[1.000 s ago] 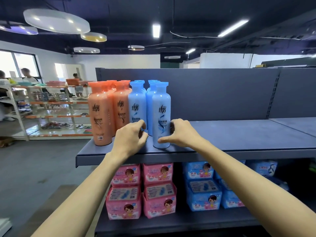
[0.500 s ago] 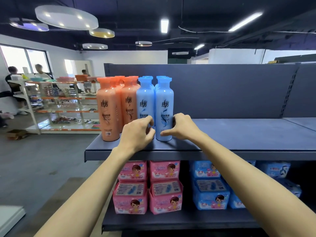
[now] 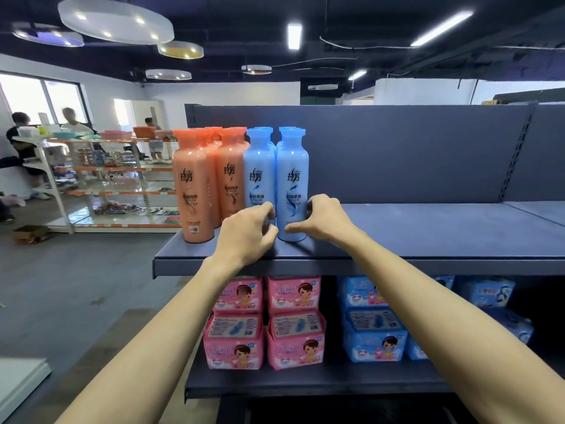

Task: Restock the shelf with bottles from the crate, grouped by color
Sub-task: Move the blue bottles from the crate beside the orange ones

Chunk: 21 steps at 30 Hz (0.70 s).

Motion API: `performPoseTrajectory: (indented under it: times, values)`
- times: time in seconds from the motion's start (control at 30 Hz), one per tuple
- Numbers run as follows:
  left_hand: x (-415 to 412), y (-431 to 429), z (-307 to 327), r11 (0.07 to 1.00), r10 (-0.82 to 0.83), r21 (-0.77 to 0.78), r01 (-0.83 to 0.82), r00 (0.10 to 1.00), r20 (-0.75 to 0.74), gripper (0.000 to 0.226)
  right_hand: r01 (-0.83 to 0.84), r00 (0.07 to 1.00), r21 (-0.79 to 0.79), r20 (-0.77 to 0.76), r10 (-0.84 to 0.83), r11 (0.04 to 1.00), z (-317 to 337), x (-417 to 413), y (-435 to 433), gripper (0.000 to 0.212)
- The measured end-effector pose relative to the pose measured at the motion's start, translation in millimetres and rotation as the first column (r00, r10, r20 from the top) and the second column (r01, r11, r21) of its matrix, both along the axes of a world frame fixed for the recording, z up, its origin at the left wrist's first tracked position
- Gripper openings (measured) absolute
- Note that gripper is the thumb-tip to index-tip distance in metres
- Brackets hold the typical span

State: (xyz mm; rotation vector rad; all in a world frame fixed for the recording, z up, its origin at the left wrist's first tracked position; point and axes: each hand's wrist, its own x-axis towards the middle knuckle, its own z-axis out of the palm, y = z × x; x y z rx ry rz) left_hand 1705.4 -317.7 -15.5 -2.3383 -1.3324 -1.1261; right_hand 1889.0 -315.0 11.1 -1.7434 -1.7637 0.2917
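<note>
Orange bottles stand in rows at the left end of the grey top shelf, with blue bottles right beside them. My left hand curls its fingers round the base of the front left blue bottle. At the base of the front right blue bottle, my right hand grips with the thumb in front and the fingers behind. Both front blue bottles stand upright, side by side and touching. No crate is in view.
To the right of the bottles the top shelf is bare up to its back panel. Pink packs and blue packs fill the shelf below. A display rack and people stand far left across the floor.
The front right blue bottle has slid back into line with the front left one. My left hand has closed in on the left blue bottle's base.
</note>
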Motion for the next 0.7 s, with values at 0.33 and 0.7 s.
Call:
performPoseTrajectory:
  times: [0.33, 0.7]
  values:
    - [18, -9, 0, 1.000, -0.014, 0.007, 0.014, 1.000, -0.012, 0.012, 0.022, 0.994, 0.124, 0.102, -0.035, 0.992, -7, 11, -25, 0.065]
    - [77, -18, 12, 0.995, -0.091, 0.034, 0.092, 0.995, -0.045, 0.011, 0.060, 0.979, 0.118, 0.188, -0.081, 0.991, -9, 67, -45, 0.059]
